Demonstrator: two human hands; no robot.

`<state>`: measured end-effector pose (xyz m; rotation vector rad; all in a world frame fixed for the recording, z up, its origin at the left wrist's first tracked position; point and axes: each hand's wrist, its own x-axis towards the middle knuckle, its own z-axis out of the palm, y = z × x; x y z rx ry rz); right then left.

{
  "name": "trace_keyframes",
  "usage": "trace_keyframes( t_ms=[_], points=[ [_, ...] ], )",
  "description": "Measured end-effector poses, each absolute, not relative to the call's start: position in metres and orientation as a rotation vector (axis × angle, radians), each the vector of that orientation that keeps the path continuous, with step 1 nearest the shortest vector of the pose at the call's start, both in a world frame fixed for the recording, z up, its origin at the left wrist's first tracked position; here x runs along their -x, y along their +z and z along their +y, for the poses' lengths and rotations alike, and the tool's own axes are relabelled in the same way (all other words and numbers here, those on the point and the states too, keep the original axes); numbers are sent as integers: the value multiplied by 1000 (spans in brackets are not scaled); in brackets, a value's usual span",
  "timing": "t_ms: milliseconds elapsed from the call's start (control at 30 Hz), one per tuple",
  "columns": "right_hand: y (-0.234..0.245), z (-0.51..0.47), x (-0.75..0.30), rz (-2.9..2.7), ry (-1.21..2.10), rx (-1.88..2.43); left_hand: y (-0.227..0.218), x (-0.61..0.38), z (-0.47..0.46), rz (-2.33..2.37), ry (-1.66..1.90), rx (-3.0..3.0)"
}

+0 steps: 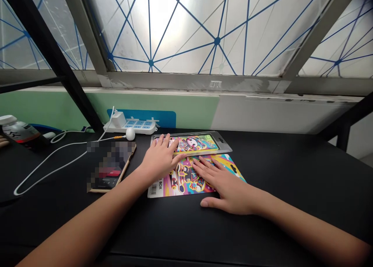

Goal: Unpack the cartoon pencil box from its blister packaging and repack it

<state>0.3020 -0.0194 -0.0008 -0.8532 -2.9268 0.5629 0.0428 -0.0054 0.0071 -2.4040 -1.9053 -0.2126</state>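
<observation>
My left hand (pixel 160 158) lies with its fingers spread over the left end of a clear plastic blister pack (pixel 224 144), which has a colourful cartoon card inside. Just in front of that pack is a bright printed backing card (pixel 180 181) with a barcode and the letters "L BOX" at its left edge. Resting flat on the card's right part is my right hand (pixel 230 189), fingers stretched out and thumb apart, over the black table. Both hands cover some of the printing. Neither one grips anything.
Left of the card lies a phone (pixel 107 170), its screen partly pixelated. Behind it are a white power strip (pixel 131 125) and a looping white cable (pixel 43 174). A bottle (pixel 20 131) stands far left. Black metal bars (pixel 52 57) rise before the window (pixel 186 30).
</observation>
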Motion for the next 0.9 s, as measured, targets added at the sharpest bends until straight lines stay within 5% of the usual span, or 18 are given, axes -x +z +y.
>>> trace_keyframes(
  t_ms=[600,900],
  points=[
    [-10,-4,-311,-2536,94,1182,10,-17,-2,-1972,-201,2441],
    [10,-6,-322,-2336,348,1341,14,-14,-2,-1979,-304,2515]
  ],
)
